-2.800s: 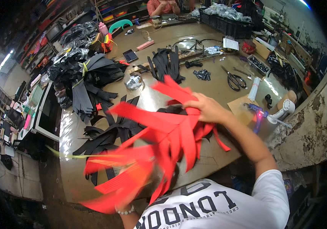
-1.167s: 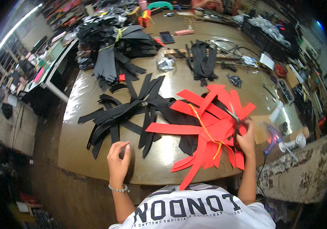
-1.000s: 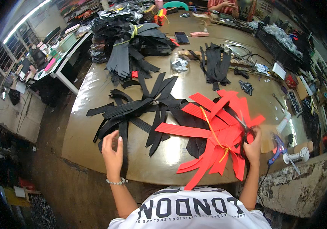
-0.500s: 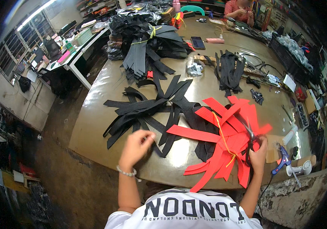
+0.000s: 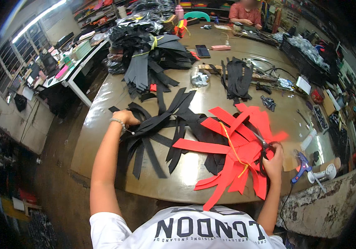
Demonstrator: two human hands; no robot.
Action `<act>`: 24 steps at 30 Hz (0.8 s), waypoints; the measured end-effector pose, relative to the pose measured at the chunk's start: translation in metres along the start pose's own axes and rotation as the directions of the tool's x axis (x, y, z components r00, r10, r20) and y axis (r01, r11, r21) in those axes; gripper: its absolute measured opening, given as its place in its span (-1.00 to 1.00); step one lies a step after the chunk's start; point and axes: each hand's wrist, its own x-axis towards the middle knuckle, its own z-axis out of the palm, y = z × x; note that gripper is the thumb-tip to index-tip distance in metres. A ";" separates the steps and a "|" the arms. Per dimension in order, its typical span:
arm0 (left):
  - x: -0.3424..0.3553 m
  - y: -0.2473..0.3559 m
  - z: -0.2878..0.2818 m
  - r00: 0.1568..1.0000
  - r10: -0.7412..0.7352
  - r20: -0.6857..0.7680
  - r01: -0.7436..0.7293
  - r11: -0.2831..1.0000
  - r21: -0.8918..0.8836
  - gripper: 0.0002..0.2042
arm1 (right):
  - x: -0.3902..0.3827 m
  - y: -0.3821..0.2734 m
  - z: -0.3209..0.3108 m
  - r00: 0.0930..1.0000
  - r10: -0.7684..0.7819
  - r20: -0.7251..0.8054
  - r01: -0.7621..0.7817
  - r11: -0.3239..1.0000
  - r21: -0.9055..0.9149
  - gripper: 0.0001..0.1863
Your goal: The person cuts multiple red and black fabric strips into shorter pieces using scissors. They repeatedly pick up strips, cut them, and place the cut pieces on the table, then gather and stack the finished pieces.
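My left hand [image 5: 126, 118] reaches to the left end of a loose pile of black webbing straps [image 5: 174, 112], its fingers closed round one of them. Over on the right, my right hand [image 5: 274, 161] grips black-handled scissors [image 5: 262, 142], whose blades point up and left over a spread of red straps [image 5: 227, 162]. A thin yellow tie [image 5: 230, 143] runs across the red straps. Some black straps lie partly under the red ones.
Behind stands a big stack of bundled black straps [image 5: 153, 52]. A phone [image 5: 202, 51], a small clear bag [image 5: 200, 79] and another black bundle [image 5: 237, 78] lie farther back. At right are a blue glue gun [image 5: 302, 167] and a white spool [image 5: 326, 172]. A person [image 5: 245, 16] sits at the far end.
My left hand has moved left and away from me, from above the table's near side onto the black straps, and has taken hold there. The right hand stays with the scissors.
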 end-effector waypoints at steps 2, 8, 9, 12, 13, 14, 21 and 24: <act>-0.001 -0.008 -0.007 0.996 0.070 0.054 -0.068 0.997 -0.031 -0.58 | -0.001 0.002 0.000 1.000 -0.015 -0.005 0.015 1.000 -0.006 -0.48; -0.077 -0.014 -0.027 0.831 0.268 -0.487 -0.554 0.459 -0.694 -0.71 | -0.001 0.004 0.000 0.996 0.089 -0.014 -0.084 0.972 0.221 -0.50; -0.096 -0.006 -0.029 0.775 0.239 -0.586 -0.632 0.323 -0.705 -0.74 | 0.003 0.003 0.000 0.994 0.095 -0.055 -0.068 0.923 0.379 -0.51; -0.140 0.027 -0.050 0.647 0.167 -0.744 -0.762 0.137 -0.632 -0.73 | 0.028 -0.008 -0.014 0.971 0.153 -0.183 -0.002 0.771 0.637 -0.53; -0.152 0.038 -0.058 0.598 0.140 -0.789 -0.801 0.072 -0.594 -0.72 | 0.039 -0.013 -0.027 0.969 0.172 -0.178 -0.011 0.748 0.663 -0.56; -0.163 0.047 -0.067 0.560 0.125 -0.819 -0.819 -0.068 -0.570 -0.69 | 0.052 -0.019 -0.044 0.957 0.233 -0.176 -0.066 0.761 0.646 -0.58; -0.184 0.099 -0.052 0.523 -0.316 -0.792 -0.843 -0.329 -0.426 -0.65 | 0.155 -0.098 -0.161 0.842 0.020 -0.539 0.525 0.193 0.829 -0.76; -0.170 0.113 -0.018 0.524 -0.241 -0.817 -0.810 -0.438 -0.390 -0.65 | 0.198 -0.120 -0.189 0.820 0.153 -0.552 0.540 0.115 0.834 -0.86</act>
